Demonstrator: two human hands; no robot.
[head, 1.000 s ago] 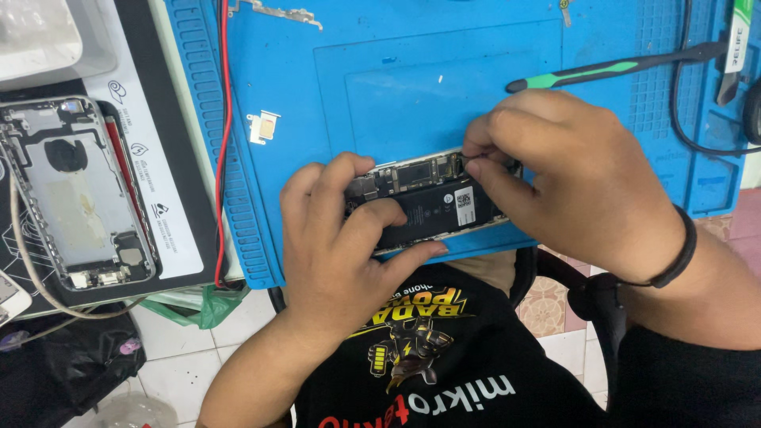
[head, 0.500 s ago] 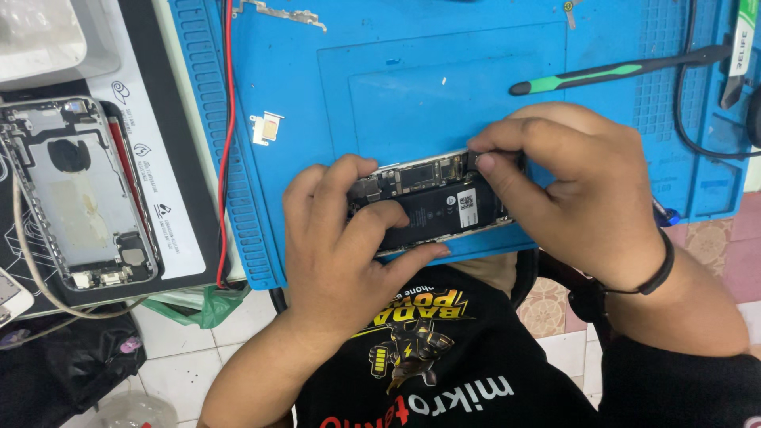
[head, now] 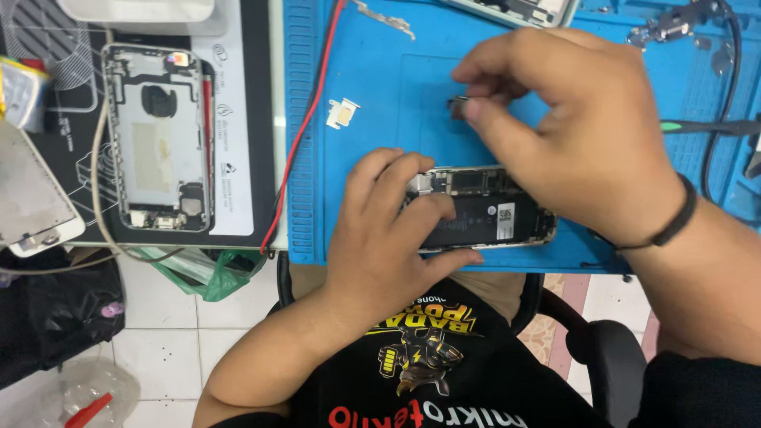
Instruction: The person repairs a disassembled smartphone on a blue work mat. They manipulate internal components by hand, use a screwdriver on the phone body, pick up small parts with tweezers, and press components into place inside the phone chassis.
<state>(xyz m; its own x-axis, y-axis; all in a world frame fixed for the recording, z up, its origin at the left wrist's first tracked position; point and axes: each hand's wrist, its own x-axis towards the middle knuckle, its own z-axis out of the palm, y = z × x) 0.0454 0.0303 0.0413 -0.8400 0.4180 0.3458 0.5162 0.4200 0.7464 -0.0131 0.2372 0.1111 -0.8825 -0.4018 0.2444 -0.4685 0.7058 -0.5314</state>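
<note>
A blue mat (head: 357, 206) covers the table in front of me. An opened phone (head: 483, 215) lies at the mat's near edge, its black battery showing. My left hand (head: 388, 238) presses down on the phone's left end, fingers spread over it. My right hand (head: 579, 135) hovers above the phone, thumb and fingertips pinched on a small dark part (head: 458, 106). Left of the mat lies a stripped phone shell (head: 158, 135). A red wire (head: 305, 127) runs along the mat's left edge, beside a small white piece (head: 342, 113).
</note>
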